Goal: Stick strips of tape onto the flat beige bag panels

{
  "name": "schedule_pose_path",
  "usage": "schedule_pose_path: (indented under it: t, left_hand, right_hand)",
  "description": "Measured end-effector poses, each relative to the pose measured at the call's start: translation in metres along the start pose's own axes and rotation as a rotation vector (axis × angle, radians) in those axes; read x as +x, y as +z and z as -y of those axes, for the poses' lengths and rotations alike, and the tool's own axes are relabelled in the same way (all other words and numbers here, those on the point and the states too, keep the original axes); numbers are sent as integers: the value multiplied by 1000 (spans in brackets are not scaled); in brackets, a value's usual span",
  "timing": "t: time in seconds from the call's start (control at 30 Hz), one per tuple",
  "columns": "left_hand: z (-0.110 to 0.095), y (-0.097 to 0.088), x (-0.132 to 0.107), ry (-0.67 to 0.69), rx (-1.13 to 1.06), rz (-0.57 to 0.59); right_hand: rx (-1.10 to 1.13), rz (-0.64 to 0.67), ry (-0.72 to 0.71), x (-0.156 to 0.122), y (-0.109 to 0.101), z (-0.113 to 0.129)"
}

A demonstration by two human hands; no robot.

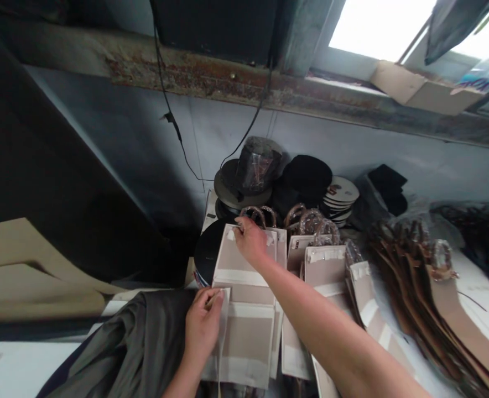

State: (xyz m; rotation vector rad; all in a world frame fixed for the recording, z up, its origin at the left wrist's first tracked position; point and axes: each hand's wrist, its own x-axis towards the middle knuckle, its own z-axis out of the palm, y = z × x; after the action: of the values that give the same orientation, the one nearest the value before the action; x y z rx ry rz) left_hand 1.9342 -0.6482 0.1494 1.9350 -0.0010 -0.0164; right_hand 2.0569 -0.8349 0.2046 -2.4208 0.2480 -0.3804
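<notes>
Two bare hands are at work on a flat beige card bag (248, 345) banded with white strips, lying at the front of a row of similar bags on a white counter (24, 362). The right hand (250, 240) is closed in a tight pinch on the bag's top edge, beside a small piece of white tape (230, 235). The left hand (203, 323) is also closed, pinching a thin pale strip (222, 337) at the bag's left side; what that strip is made of, I cannot tell.

Just right of the bag stand more beige bags (323, 265), with round handles wrapped in clear plastic (311, 221). Beyond the bag, against a pale blue wall (228, 127), sit stacked black round discs (230, 177) and a pile of white printed discs (341, 193). Just left of the bag lies a crumpled olive-grey cloth (136, 342), with tan cardboard sheets (20, 260) farther off. Well right of the bag, a long fanned stack of brown flat bags (410, 293) spreads across the counter. High above the bag run a rusted steel beam (228, 77) and a black cable (168, 108).
</notes>
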Motion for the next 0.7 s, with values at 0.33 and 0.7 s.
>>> schedule_pose_path:
  t: [0.33,0.7]
  left_hand:
    - [32,-36,-38,-115,61,-199]
    - [27,-38,-55,-74,156,-191]
  right_hand:
    - [303,95,-121,-122,-31,-24]
    - [207,15,-48,-136,-31,-34]
